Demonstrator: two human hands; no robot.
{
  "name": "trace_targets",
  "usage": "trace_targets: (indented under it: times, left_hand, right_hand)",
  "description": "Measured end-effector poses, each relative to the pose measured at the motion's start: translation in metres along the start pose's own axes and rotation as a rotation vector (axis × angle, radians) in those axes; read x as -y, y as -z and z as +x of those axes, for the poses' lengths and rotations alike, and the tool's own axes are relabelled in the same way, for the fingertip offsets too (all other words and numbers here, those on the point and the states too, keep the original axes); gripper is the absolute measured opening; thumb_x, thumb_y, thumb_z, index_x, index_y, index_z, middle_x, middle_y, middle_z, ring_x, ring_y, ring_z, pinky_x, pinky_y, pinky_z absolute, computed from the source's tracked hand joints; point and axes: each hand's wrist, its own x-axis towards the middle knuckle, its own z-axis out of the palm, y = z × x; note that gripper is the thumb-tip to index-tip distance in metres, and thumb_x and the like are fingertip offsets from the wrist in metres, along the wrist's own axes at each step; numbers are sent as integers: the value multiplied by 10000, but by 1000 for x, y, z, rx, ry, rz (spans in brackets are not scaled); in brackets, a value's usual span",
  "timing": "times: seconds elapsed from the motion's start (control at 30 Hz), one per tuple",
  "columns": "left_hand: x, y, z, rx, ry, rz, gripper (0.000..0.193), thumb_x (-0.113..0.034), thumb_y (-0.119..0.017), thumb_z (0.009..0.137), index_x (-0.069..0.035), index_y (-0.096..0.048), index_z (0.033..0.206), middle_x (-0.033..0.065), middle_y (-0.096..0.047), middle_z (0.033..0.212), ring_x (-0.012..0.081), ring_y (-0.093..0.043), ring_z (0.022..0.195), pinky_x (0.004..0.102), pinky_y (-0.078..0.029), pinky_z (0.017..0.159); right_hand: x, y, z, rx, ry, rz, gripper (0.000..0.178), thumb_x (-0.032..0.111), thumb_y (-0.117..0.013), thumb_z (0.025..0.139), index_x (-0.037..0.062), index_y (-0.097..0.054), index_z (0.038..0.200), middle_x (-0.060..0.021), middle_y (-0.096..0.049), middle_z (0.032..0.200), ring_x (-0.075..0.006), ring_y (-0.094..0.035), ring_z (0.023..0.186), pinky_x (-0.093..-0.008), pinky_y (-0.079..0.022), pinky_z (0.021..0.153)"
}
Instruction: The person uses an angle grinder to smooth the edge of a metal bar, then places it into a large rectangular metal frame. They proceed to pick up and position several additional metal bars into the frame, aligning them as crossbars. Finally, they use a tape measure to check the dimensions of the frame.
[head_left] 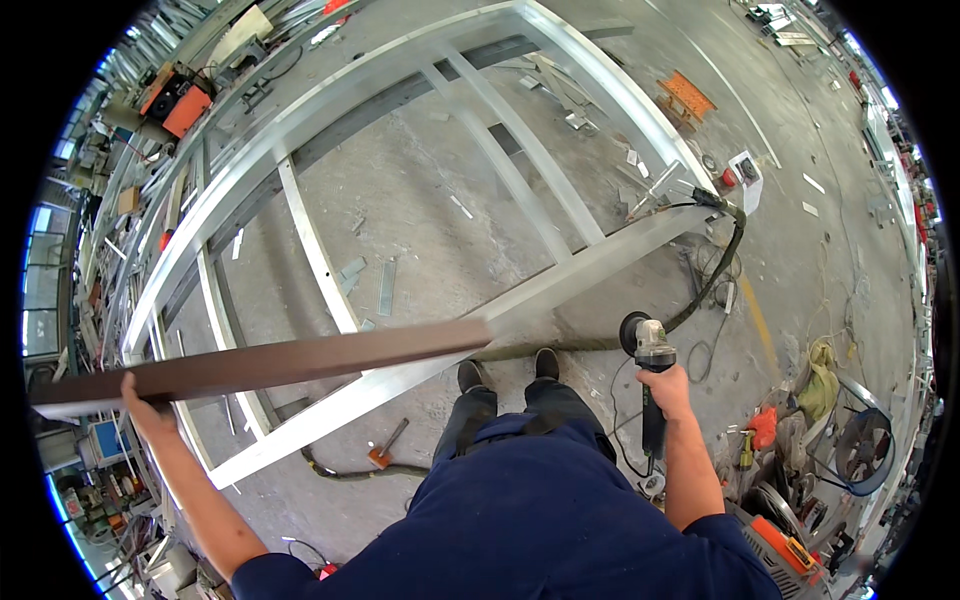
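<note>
My right hand (667, 390) is wrapped around an angle grinder (653, 345) with a black body and grey head, its disc end pointing away from me. Out to the left, my left hand (145, 410) grips a long brown bar (270, 362) near its left end. The bar's right end is blurred and reaches across in front of my feet. Beneath and beyond it stands a large silvery metal frame (340, 412) with several crosspieces. Part of the frame's near rail is hidden by the bar. The left hand's fingers are partly hidden at the bar.
A thick dark cable (722, 265) runs from the frame's right corner past my feet. A hammer-like tool (385, 450) lies near the frame. An orange stool (685, 98) stands beyond the frame; a fan (865, 445) and clutter are at right. Metal offcuts (386, 288) lie inside the frame.
</note>
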Motion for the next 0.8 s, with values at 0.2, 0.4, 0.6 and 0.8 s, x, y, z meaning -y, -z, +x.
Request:
trace_targets:
  times: [0.2, 0.4, 0.6, 0.8]
  left_hand:
    - [229, 74, -56, -348, 523, -63, 358, -259, -615, 848, -52, -600, 1139, 95, -626, 1171, 310, -577, 1093, 480, -473, 987]
    - [386, 88, -139, -475, 930, -184, 381, -339, -570, 880, -114, -608, 1185, 91, -629, 1273, 322, -606, 1141, 526, -477, 995]
    - [422, 73, -155, -558, 1049, -176, 503, -343, -511, 973, -121, -470, 1422, 123, -504, 1455, 349, -512, 1297, 618, -378, 1083]
    - [454, 87, -129, -543, 1058, 76, 501, -314, -512, 980, -123, -455, 1439, 122, -471, 1488, 344, -455, 1352, 621, -299, 1124]
  right_hand:
    - [15, 7, -15, -13, -59, 25, 212, 133, -798, 689, -24, -690, 782, -36, -632, 693, -128, -573, 603, -329, -466, 565]
    - [23, 9, -29, -29, -29, 30, 244, 137, -798, 682, -30, -698, 830, -51, -655, 725, -140, -599, 639, -329, -484, 608]
    - [39, 6, -52, -24, -23, -28, 221, 125, -806, 690, -16, -694, 819, -25, -637, 726, -125, -577, 638, -326, -471, 608]
    - [51, -7, -65, -5, 10, -103, 226, 148, -808, 691, -16, -692, 797, -15, -625, 708, -121, -558, 633, -332, -466, 608]
